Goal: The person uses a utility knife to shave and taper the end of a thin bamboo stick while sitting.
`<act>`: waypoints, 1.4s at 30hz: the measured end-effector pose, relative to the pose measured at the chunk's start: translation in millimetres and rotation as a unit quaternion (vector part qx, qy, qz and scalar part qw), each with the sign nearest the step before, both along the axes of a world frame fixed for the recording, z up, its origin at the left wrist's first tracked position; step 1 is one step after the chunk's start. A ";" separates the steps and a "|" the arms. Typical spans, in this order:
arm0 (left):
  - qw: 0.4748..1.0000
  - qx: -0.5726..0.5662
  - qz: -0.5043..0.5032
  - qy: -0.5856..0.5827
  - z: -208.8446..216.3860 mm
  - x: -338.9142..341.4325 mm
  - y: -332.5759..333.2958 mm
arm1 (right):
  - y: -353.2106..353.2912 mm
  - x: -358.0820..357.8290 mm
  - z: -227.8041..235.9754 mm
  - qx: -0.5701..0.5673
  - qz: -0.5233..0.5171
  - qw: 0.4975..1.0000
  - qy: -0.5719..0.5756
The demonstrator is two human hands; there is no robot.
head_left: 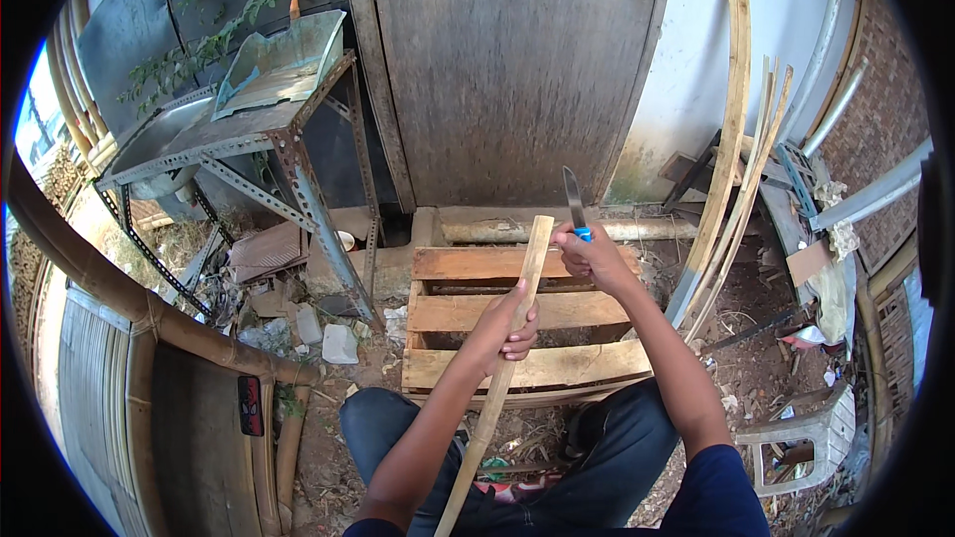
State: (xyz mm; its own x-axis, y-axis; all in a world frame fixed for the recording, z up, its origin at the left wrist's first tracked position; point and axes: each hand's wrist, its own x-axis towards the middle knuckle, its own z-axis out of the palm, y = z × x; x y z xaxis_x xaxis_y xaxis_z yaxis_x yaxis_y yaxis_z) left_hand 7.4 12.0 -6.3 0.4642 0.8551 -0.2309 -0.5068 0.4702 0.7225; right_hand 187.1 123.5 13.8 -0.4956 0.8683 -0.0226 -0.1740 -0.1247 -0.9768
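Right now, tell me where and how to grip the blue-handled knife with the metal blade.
Best by its blue handle, probably from the near right side, where the right hand closes around it. The pointed metal blade juts forward, leaning slightly left, so that approach should stay clear of it and the pale, flat wooden strip.

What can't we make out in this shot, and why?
All in the head view:
Knife: most of the handle is hidden inside the right hand; only some blue shows.
Wooden strip: lower end cut off by the bottom edge; gripped stretch partly covered by the left hand.
Door: top cut off by the upper edge.
Scraps on the ground at left: many too small to identify.
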 end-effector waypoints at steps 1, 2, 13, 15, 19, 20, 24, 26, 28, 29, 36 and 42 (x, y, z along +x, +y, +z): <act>1.000 0.001 -0.005 0.012 -4.4 0.6 1.0 | -3.5 -7.5 1.7 0.014 -0.011 1.000 -0.007; 1.000 0.002 -0.013 0.026 -4.0 0.4 1.7 | -4.9 -11.4 1.7 0.029 -0.025 0.999 -0.012; 0.999 -0.022 -0.030 -0.002 -9.3 -2.1 -1.3 | 13.1 2.6 0.9 0.100 -0.085 0.991 -0.016; 0.999 -0.033 -0.031 -0.021 -11.3 -1.9 0.3 | 17.8 7.0 -11.6 0.118 -0.063 0.991 -0.009; 1.000 -0.011 0.018 -0.008 2.1 3.9 -3.8 | 6.8 -2.0 -17.6 0.234 -0.055 0.941 -0.240; 1.000 -0.004 0.025 -0.002 6.7 3.8 -4.2 | 1.3 -6.6 -15.9 0.280 -0.051 0.900 -0.329; 0.999 0.003 0.013 -0.033 8.0 -10.0 -4.3 | -11.3 -20.4 -10.1 0.376 -0.011 0.872 -0.313; 0.997 -0.032 0.022 -0.059 8.5 -10.3 -5.7 | -19.8 -26.7 -7.8 0.389 0.003 0.866 -0.314; 0.999 -0.021 0.025 -0.040 6.9 -9.2 -5.4 | -25.3 -30.4 -11.1 0.389 0.010 0.869 -0.307; 0.999 -0.010 0.030 -0.020 5.9 -8.3 -5.3 | -27.1 -33.7 -12.5 0.390 -0.008 0.872 -0.295; 1.000 0.003 0.023 -0.010 4.1 -3.4 -8.2 | -9.5 -34.1 -31.7 0.512 -0.077 0.814 -0.263; 0.995 -0.030 -0.080 -0.044 11.6 38.1 -22.4 | 68.9 5.7 -12.4 0.297 -0.263 0.884 -0.249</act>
State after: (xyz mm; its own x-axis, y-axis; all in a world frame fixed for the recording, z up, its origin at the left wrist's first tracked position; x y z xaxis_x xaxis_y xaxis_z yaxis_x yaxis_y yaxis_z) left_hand 45.5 -10.4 5.4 0.6143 0.7544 -0.2314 -0.4825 0.5911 0.6463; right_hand 192.8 192.4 1.4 -0.0772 0.9079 0.4120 0.4148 0.4050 -0.8148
